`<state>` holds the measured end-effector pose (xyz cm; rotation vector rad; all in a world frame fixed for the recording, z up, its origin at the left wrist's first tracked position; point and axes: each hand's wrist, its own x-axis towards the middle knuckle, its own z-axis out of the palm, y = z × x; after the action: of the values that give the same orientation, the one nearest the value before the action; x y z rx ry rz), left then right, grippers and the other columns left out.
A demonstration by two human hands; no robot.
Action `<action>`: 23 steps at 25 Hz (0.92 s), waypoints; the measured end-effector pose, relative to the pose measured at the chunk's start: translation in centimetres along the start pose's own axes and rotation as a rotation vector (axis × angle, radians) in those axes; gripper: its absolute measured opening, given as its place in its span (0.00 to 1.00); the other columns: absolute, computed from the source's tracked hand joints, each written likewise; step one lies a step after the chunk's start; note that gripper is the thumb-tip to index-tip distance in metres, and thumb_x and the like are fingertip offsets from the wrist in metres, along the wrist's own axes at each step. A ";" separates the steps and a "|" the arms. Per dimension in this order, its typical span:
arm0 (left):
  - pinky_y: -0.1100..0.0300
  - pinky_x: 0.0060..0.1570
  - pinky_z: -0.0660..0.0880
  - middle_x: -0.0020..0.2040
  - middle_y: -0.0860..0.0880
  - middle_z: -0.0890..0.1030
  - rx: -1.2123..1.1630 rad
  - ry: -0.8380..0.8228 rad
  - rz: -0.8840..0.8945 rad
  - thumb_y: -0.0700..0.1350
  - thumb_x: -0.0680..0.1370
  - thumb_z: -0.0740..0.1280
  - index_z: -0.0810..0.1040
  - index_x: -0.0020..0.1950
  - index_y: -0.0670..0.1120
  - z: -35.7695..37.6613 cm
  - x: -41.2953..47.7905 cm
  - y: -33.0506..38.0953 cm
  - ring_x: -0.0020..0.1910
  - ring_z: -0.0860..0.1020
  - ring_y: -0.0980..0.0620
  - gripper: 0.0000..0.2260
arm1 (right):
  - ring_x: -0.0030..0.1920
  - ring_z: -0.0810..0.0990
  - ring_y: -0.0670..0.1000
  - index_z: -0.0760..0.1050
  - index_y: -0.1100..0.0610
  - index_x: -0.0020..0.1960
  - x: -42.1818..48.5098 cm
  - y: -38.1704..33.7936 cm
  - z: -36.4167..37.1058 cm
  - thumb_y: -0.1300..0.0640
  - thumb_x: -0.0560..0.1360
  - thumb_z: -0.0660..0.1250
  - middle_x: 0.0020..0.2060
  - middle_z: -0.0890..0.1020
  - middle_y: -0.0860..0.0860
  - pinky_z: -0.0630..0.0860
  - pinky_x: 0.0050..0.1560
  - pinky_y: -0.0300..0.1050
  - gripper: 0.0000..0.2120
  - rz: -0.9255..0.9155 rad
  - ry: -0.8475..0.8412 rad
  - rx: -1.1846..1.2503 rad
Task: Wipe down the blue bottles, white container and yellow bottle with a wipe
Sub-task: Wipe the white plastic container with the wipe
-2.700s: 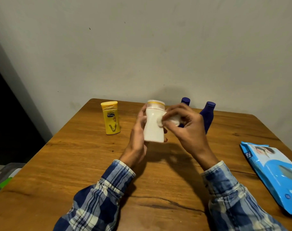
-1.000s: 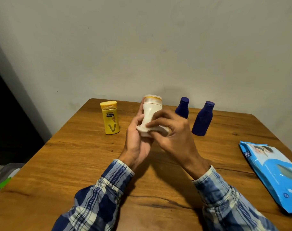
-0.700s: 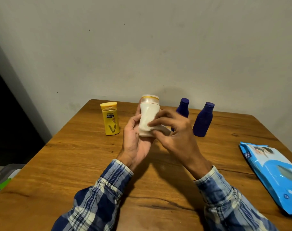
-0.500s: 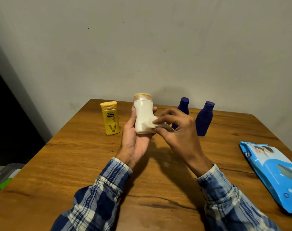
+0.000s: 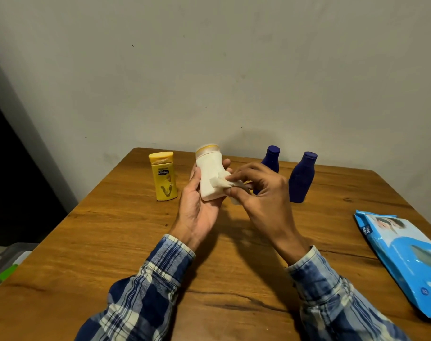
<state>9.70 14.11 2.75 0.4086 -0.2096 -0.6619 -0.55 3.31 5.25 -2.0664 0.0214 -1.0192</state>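
Above the wooden table [image 5: 111, 242], your left hand [image 5: 197, 207] is gripping the white container [image 5: 209, 175] upright while your right hand [image 5: 261, 193] is pinching a wipe [image 5: 221, 182] against its side, with the yellow bottle [image 5: 163, 175] standing at ten o'clock and two blue bottles [image 5: 301, 177] at two o'clock.

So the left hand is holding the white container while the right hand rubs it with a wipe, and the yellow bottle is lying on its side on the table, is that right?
Not quite. In the head view the yellow bottle stands upright on the table, not on its side. The rest holds: the left hand holds the white container while the right hand rubs it with a wipe.
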 end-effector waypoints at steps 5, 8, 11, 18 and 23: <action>0.50 0.51 0.82 0.62 0.38 0.82 0.257 -0.015 0.025 0.45 0.85 0.60 0.67 0.77 0.44 0.6 -0.4 -1.3 0.55 0.83 0.44 0.20 | 0.52 0.83 0.47 0.84 0.59 0.54 0.5 1.2 -0.4 0.62 0.73 0.77 0.51 0.83 0.48 0.84 0.50 0.50 0.10 0.157 0.191 0.135; 0.46 0.53 0.82 0.64 0.39 0.81 0.311 -0.049 -0.002 0.47 0.84 0.61 0.70 0.75 0.47 0.7 -0.7 -1.6 0.55 0.83 0.45 0.19 | 0.51 0.83 0.49 0.83 0.58 0.53 0.6 1.5 -0.5 0.61 0.73 0.76 0.50 0.83 0.48 0.84 0.49 0.54 0.10 0.180 0.257 0.145; 0.48 0.52 0.82 0.64 0.39 0.81 0.412 -0.080 0.034 0.51 0.82 0.62 0.70 0.75 0.47 0.8 -0.9 -1.0 0.56 0.83 0.44 0.21 | 0.52 0.83 0.50 0.81 0.59 0.52 0.7 1.5 -0.8 0.63 0.73 0.76 0.51 0.82 0.50 0.84 0.49 0.53 0.09 0.140 0.111 0.177; 0.45 0.49 0.83 0.62 0.43 0.81 0.830 0.009 0.224 0.46 0.77 0.70 0.67 0.70 0.49 -1.0 0.6 -0.4 0.55 0.83 0.43 0.23 | 0.52 0.83 0.48 0.83 0.57 0.49 1.1 2.3 -1.4 0.65 0.70 0.77 0.49 0.83 0.49 0.84 0.49 0.49 0.09 0.106 0.113 0.134; 0.48 0.55 0.82 0.61 0.44 0.82 0.975 0.111 0.331 0.40 0.77 0.74 0.75 0.66 0.44 -3.3 2.5 0.6 0.60 0.82 0.43 0.18 | 0.52 0.81 0.43 0.83 0.57 0.48 0.0 3.1 0.2 0.64 0.70 0.77 0.49 0.82 0.46 0.79 0.48 0.37 0.09 0.138 0.030 0.064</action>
<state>13.02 13.97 0.21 1.3103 -0.4818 -0.1662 0.57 1.37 3.08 -1.9625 0.1427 -0.9543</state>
